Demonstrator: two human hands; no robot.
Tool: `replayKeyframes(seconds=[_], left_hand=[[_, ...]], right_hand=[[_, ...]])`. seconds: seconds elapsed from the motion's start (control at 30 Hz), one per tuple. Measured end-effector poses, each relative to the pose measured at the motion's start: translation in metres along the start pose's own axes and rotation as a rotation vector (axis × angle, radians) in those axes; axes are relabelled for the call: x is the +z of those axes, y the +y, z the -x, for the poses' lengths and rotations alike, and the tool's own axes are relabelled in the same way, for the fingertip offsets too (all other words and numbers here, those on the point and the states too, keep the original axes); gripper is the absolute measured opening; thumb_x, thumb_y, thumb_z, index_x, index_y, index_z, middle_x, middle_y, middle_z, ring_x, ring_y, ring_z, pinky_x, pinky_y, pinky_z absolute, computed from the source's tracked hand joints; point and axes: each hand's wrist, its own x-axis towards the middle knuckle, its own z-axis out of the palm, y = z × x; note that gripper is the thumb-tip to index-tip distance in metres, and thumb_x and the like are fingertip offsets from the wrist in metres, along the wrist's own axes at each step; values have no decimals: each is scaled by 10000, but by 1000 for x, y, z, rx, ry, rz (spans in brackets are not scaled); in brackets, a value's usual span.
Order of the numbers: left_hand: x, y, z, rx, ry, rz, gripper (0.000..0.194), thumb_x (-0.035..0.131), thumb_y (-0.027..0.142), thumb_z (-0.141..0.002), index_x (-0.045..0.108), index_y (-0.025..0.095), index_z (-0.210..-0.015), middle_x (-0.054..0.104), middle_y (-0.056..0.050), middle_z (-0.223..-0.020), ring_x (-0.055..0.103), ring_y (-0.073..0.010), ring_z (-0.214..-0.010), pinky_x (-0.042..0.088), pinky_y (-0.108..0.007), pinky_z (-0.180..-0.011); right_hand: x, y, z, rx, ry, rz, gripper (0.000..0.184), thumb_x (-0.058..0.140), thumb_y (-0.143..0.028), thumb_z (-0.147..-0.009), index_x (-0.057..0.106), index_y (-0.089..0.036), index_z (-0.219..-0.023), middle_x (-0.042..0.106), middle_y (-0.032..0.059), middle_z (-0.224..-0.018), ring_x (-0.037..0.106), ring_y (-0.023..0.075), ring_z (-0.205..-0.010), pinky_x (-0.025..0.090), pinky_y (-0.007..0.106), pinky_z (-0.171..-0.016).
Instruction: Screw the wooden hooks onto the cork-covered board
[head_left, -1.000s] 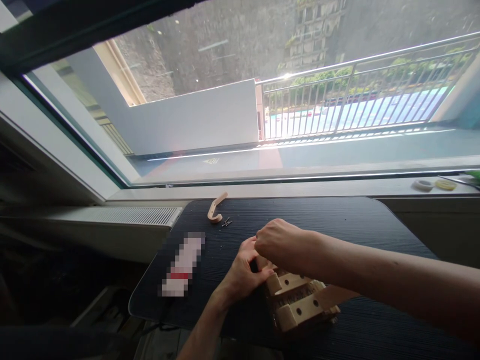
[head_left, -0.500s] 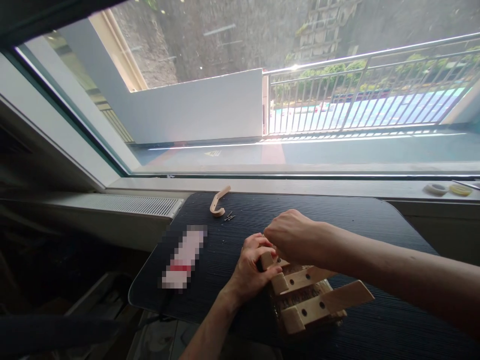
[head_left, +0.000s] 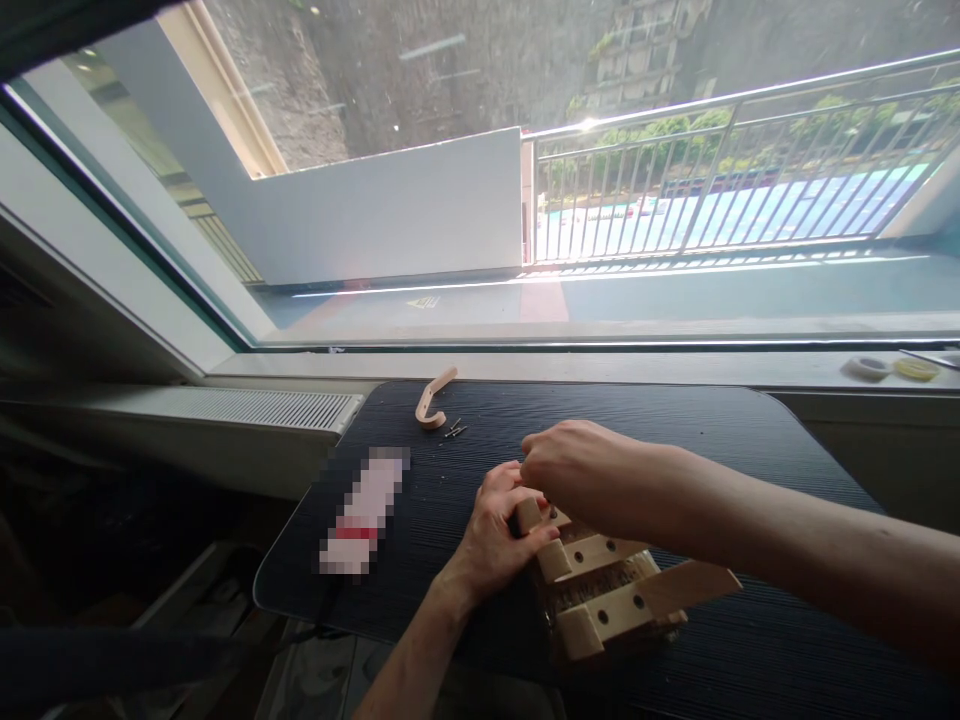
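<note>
Several pale wooden hooks [head_left: 622, 612] with dark screw holes lie side by side across a block [head_left: 589, 585] that looks wrapped in clear film with dark print. My left hand [head_left: 499, 535] is closed around the block's left end, its thumb lying against one hook's blunt end. Close beside it, at the far end of the row, my right hand [head_left: 574, 465] is curled into a fist, knuckles up. Whatever its fingers hold is hidden under the hand. A loose wooden hook [head_left: 429, 402] and several small screws [head_left: 455, 430] rest on the far side of the table.
The dark table [head_left: 720, 450] has rounded corners and stands against a window sill [head_left: 637, 368]. A blurred-out pale and red item [head_left: 367, 510] lies at the left. Two tape rolls [head_left: 870, 369] sit on the sill at right. A vented radiator cover [head_left: 270, 408] is at the left.
The whole view has shifted slightly, so everything sits a little further left and higher. My hands keep the same place on the block, with the right fist turned only slightly.
</note>
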Motion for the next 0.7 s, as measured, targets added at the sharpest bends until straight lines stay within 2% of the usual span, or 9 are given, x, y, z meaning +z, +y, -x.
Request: replayKeyframes(seconds=[0.13,0.27,0.37,0.43,0.6,0.7], left_hand=[[-1,1,0,43,1,-14,164,700,248,-677,674,211,-834,588,-52,-1041,493,-238,-1080,417,-400,-961],[-2,2,-1,73,13,-26,163,705,216,-672,673,213,-832,589,-48,-1069,477,-241,-1105,399,-402,-983],[-2,3,0,86,6,-28,156,701,201,-679,668,210,-831,590,-43,-1078,469,-237,-1114,385,-399,-995],[-2,3,0,73,11,-28,145,700,210,-682,664,209,-822,591,-40,-1062,481,-231,-1094,394,-393,-983],[-1,2,0,54,15,-36,145,701,217,-677,663,209,-816,590,-41,-1037,489,-234,-1087,408,-394,-965],[-1,0,0,96,4,-18,152,700,203,-686,666,209,-834,596,-43,-1058,454,-237,-1144,357,-405,-1015]], right_hand=[[7,2,-5,63,8,-18,34,632,-105,-714,660,-124,-717,634,59,-708,597,168,-655,300,252,-490],[2,-1,-2,157,-14,-33,88,584,-113,-768,669,-116,-790,656,72,-734,611,176,-668,296,247,-479],[-6,-3,6,143,9,-54,125,578,-128,-778,669,-127,-863,661,76,-801,610,176,-720,305,248,-508],[-9,-3,10,121,7,-66,123,593,-110,-752,670,-134,-844,658,72,-815,607,173,-734,308,249,-526],[-3,0,10,102,38,-77,92,622,-76,-687,655,-139,-747,649,56,-779,595,163,-686,295,250,-516],[1,3,9,128,58,-67,107,590,-68,-714,654,-143,-755,649,53,-774,592,160,-684,296,251,-523]])
